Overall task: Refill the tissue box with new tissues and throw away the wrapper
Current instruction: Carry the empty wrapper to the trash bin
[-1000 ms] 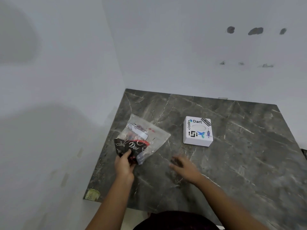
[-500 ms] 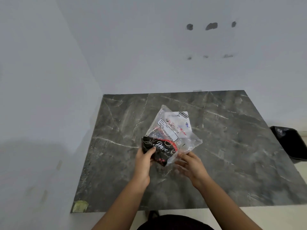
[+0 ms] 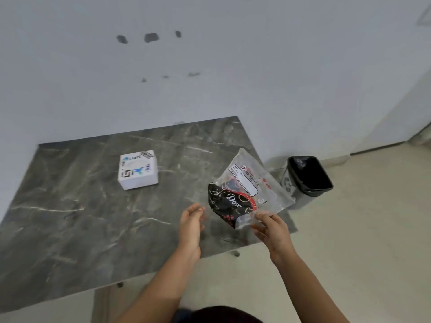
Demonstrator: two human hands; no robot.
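A clear plastic wrapper (image 3: 249, 190) with a black and red printed end hangs in the air over the table's right edge. My right hand (image 3: 271, 226) pinches its lower corner. Just left of the wrapper, my left hand (image 3: 191, 221) is open with fingers apart, not touching it. A white square tissue box (image 3: 138, 169) with printed logos sits on the dark marble table (image 3: 70, 217), further back and to the left. A black bin (image 3: 305, 177) with a black liner stands on the floor right of the table, behind the wrapper.
The table stands against a white wall (image 3: 210, 78) at its back. Beige floor (image 3: 361, 241) lies to the right around the bin. A dark patch at the bottom edge is part of the person's clothing (image 3: 224, 314).
The wrapper has passed from my left hand into my right hand and moved right, toward the bin. My left hand has let go. The view has swung right, bringing the bin fully into sight.
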